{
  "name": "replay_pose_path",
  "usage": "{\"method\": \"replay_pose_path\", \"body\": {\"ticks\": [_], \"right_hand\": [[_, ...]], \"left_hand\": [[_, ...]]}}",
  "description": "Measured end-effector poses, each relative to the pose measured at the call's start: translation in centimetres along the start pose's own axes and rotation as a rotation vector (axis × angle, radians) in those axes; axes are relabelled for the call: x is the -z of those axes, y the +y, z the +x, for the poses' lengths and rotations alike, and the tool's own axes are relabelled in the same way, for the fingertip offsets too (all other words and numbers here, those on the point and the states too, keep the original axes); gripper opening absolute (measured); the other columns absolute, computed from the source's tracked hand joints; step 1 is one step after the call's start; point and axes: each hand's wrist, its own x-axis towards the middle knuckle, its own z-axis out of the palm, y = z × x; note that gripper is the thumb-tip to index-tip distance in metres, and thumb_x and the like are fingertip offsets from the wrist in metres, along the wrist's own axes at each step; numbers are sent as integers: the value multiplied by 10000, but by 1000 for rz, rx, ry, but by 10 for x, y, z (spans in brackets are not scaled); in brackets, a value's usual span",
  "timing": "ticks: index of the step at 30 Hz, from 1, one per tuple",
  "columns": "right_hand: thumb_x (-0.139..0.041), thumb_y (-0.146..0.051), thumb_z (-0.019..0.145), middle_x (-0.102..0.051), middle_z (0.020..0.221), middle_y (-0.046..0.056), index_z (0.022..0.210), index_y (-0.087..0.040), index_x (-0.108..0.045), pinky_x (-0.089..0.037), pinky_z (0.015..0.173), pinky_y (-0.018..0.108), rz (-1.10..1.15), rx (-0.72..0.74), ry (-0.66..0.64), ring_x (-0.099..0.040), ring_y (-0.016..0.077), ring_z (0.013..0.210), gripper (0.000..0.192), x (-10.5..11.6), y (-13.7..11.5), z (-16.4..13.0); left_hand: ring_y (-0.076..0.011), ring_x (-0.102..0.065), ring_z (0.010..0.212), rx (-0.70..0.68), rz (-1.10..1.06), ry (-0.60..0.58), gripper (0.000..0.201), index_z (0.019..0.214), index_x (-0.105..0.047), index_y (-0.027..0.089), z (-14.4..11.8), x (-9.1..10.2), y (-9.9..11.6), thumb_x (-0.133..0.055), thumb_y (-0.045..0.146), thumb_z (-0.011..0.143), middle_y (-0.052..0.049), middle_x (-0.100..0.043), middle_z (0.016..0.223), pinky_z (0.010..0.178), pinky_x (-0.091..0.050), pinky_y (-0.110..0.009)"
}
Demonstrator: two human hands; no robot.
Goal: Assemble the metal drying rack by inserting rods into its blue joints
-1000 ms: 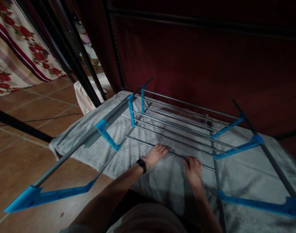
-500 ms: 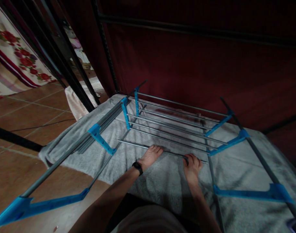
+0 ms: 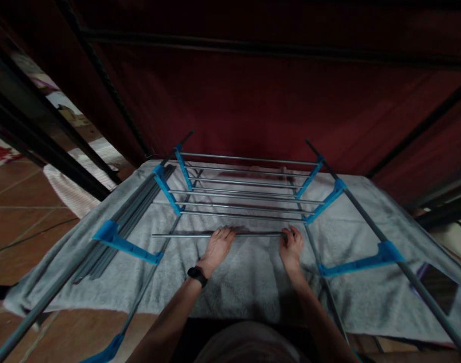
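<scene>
Two hands rest on one loose grey rod that lies crosswise on the grey towel, just nearer to you than the rack's fitted rods. Your left hand, the one with the black watch on its wrist, lies flat with fingers together on top of the rod near its middle; your right hand curls its fingers around the rod's end at 3 o'clock. That end sits close to the blue bracket but is not seated in it, as far as the dim light shows. The end at 9 o'clock hangs free, so if you push from the right alone the rod could swing or roll on the soft pile and miss its socket. Pressing down with the flat palm may also bow the thin rod. A bundle of spare rods lies at 10 o'clock along the frame's side rail. The towel is spread on a brown tiled floor; a dark red cloth wall closes the far side at 12 o'clock, and the room is poorly lit.
</scene>
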Motion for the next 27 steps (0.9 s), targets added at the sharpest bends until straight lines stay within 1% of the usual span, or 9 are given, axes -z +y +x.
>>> {"method": "replay_pose_path", "body": {"ticks": [2,4,8,12,15,18,21,23,27], "right_hand": [[-453,-211,882,-556,1253,122,1071,-219,-625,-424,1006,502,6,-3,-29,-491,273,1200,256,0,-2,-1],[-459,-194,874,-563,1242,122,1053,-217,-631,-422,1010,512,9,-12,-52,-496,275,1198,249,1,-4,-1],[-444,-184,875,-528,1298,126,1046,-213,-625,-392,1052,520,10,-48,-30,-458,271,1259,251,3,-8,-1],[-450,-205,866,-477,1361,118,1101,-225,-601,-352,1100,519,45,-106,12,-410,259,1313,279,5,-9,4],[-476,-234,841,-462,1367,104,1120,-237,-589,-340,1122,497,187,-208,19,-411,245,1319,301,9,-7,10],[-483,-253,815,-494,1308,103,1113,-230,-597,-405,1074,450,348,-278,16,-480,231,1252,320,14,-6,16],[-485,-261,793,-560,1185,95,1079,-227,-616,-481,953,408,423,-309,25,-555,225,1122,316,18,-5,20],[-487,-274,788,-590,1122,86,1073,-224,-621,-496,890,395,458,-336,41,-576,221,1043,319,21,-5,22],[-490,-336,812,-629,1042,51,1128,-225,-606,-495,845,376,533,-397,58,-588,197,921,355,26,-8,23]], "left_hand": [[-225,-609,1042,-1,11,-12,318,1208,-649,204,-1,2,0,-413,170,998,-80,-678,1114,963,-452,-398],[-224,-611,1043,-13,31,-28,381,1260,-632,228,-3,2,0,-415,115,969,-71,-679,1109,963,-456,-396],[-225,-616,1052,-40,53,-33,479,1304,-612,235,-6,3,-4,-407,48,914,-72,-684,1119,980,-462,-410],[-234,-622,1073,-59,54,-5,478,1281,-623,189,-6,5,-9,-397,28,892,-94,-688,1144,987,-469,-430],[-235,-632,1054,-80,44,15,421,1263,-636,184,-3,11,-9,-394,76,935,-101,-693,1124,949,-488,-416],[-231,-646,980,-74,40,22,354,1259,-645,199,2,21,-3,-401,200,1002,-92,-696,1062,891,-501,-403],[-223,-652,923,-55,35,14,349,1263,-650,233,6,29,3,-400,294,1027,-77,-691,1008,850,-507,-387],[-220,-651,901,-56,35,4,351,1260,-651,238,8,30,6,-394,305,1031,-71,-688,990,836,-509,-380],[-215,-647,906,-95,23,19,349,1223,-650,198,9,29,7,-362,233,1029,-76,-693,1022,852,-508,-375]]}}
